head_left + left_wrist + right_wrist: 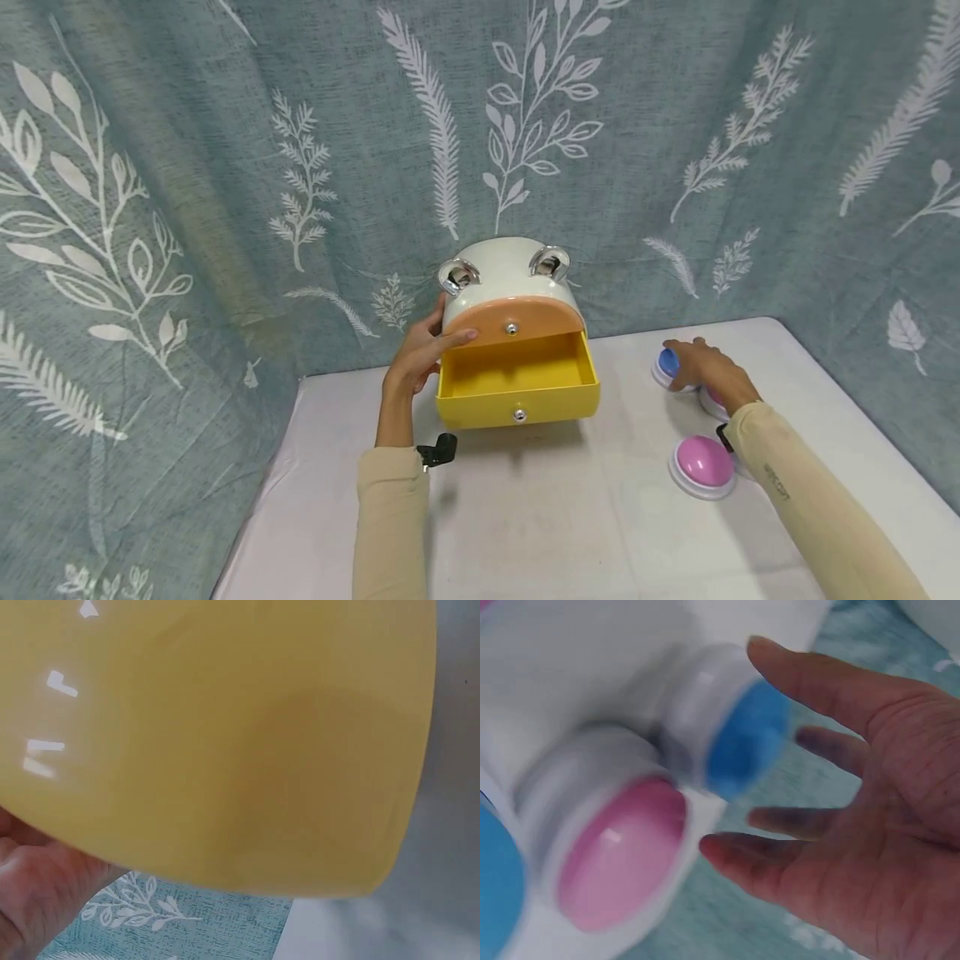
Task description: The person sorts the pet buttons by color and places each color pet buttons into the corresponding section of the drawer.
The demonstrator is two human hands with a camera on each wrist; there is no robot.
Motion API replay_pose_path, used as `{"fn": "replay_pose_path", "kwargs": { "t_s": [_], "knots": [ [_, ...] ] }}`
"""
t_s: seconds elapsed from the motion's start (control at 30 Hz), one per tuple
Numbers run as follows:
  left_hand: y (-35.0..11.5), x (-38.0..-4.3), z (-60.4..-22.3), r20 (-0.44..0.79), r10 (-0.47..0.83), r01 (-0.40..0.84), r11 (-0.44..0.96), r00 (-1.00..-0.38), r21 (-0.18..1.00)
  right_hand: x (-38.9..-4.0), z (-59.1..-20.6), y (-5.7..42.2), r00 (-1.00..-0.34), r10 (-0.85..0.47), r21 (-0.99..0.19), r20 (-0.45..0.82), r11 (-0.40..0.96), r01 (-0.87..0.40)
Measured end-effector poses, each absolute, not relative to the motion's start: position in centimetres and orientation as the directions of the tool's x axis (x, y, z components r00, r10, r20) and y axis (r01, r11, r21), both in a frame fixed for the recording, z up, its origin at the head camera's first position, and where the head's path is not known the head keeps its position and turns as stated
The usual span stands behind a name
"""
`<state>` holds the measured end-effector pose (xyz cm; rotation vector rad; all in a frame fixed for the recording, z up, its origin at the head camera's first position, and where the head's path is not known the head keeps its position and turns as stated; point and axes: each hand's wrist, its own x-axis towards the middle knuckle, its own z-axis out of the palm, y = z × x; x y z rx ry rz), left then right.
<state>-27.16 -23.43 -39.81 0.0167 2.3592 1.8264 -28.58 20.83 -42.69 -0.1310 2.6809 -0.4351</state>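
A small cabinet (501, 265) with a white rounded top, two silver ring-like pieces and an orange upper drawer (551, 318) stands at the table's back. Its yellow lower drawer (480, 410) is pulled out, with nothing inside. My left hand (420, 357) grips the cabinet's left side, thumb across the orange front. In the left wrist view the drawer's yellow front (300, 765) fills most of the picture. My right hand (708, 371) reaches over a blue-domed round push light or button (746, 742), fingers spread. Close beside it sits a pink-domed one (626, 855).
Nearer the front is another pink-domed piece (705, 461), partly beside the right sleeve. A further blue dome (493, 885) shows at the left edge of the right wrist view. Patterned green cloth (360, 192) hangs behind and beside the white table (540, 533).
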Motion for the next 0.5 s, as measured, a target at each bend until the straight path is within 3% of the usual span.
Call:
{"fn": "replay_pose_path", "kwargs": {
  "t_s": [0.2,0.5],
  "knots": [
    [-23.6,-27.1,-39.7,-0.119,0.109,-0.088,0.254,-0.987,0.963,-29.6,-45.3,20.9,-0.944,-0.195,-0.369,-0.265,0.925,-0.087],
    [-23.6,-27.1,-39.8,-0.123,0.115,-0.09,0.258,-0.986,0.962,-28.9,-44.3,19.9,-0.986,-0.076,-0.471,-0.151,0.882,0.004]
  ]
}}
